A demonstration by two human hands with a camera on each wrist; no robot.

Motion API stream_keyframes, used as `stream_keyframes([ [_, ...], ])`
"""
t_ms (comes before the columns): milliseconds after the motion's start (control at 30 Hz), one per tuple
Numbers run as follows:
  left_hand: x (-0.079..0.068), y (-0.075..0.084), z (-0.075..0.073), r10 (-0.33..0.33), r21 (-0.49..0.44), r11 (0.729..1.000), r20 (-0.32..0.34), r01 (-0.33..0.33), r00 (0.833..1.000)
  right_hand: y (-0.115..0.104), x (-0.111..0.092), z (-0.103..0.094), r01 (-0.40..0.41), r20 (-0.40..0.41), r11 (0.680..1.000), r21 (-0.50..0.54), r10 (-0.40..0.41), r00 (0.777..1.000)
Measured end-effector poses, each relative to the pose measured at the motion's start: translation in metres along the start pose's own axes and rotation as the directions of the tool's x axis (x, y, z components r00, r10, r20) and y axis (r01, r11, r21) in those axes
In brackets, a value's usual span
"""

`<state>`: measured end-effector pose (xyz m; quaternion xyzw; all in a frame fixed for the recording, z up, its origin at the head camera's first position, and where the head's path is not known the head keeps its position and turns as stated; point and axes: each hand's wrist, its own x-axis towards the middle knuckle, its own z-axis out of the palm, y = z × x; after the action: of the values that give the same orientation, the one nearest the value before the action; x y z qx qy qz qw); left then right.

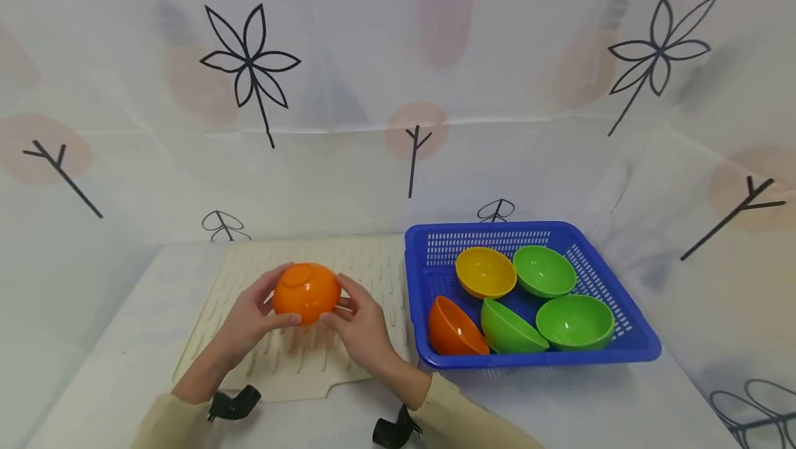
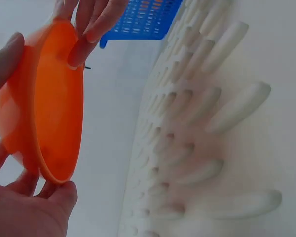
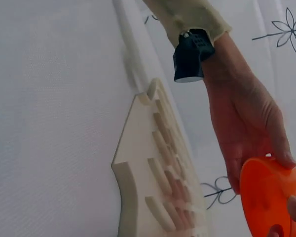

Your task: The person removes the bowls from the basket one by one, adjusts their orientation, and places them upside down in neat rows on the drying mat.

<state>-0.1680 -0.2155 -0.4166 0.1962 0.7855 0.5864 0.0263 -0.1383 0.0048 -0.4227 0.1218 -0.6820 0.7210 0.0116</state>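
Note:
Both hands hold an orange bowl (image 1: 307, 293), tipped upside down above a cream drying mat (image 1: 273, 366) with rows of raised pegs. My left hand (image 1: 249, 314) grips its left side, and my right hand (image 1: 363, 325) pinches its right side by the rim. The left wrist view shows the bowl's inside (image 2: 59, 108) facing the pegs, apart from them, with nothing visible inside. From the right wrist, the left hand (image 3: 246, 113) appears across the bowl (image 3: 264, 197), while only fingertips of the right hand show at the edge.
A blue slotted basket (image 1: 516, 360) stands right of the mat. It holds a yellow bowl (image 1: 485, 273), several green bowls (image 1: 575, 322) and another orange bowl (image 1: 454, 328), some tilted against the wall. Behind hangs a patterned white cloth (image 1: 348, 179). Each wrist carries a black camera (image 1: 235, 403).

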Motion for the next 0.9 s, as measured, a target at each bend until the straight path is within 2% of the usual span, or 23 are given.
stream_keyframes([
  [167,0.006,-0.008,-0.006,-0.064,0.062,0.996,-0.083,0.069,0.994,0.009,0.015,0.016,-0.042,-0.103,0.999,-0.017,0.040,0.994],
  [267,0.011,-0.011,-0.011,-0.086,0.095,0.991,-0.117,0.098,0.989,0.012,0.024,0.025,-0.086,-0.138,0.996,-0.036,0.081,0.987],
  [433,0.019,-0.018,-0.020,-0.082,0.140,0.985,-0.164,0.105,0.983,0.015,0.034,0.036,-0.117,-0.121,0.991,-0.071,0.108,0.987],
  [567,0.027,-0.024,-0.026,-0.068,0.134,0.986,-0.197,0.095,0.978,0.020,0.042,0.041,-0.118,-0.135,0.990,-0.071,0.108,0.985],
  [900,0.045,-0.032,-0.042,-0.064,0.156,0.983,-0.230,0.101,0.971,0.023,0.065,0.057,-0.164,-0.146,0.983,-0.077,0.152,0.978],
])
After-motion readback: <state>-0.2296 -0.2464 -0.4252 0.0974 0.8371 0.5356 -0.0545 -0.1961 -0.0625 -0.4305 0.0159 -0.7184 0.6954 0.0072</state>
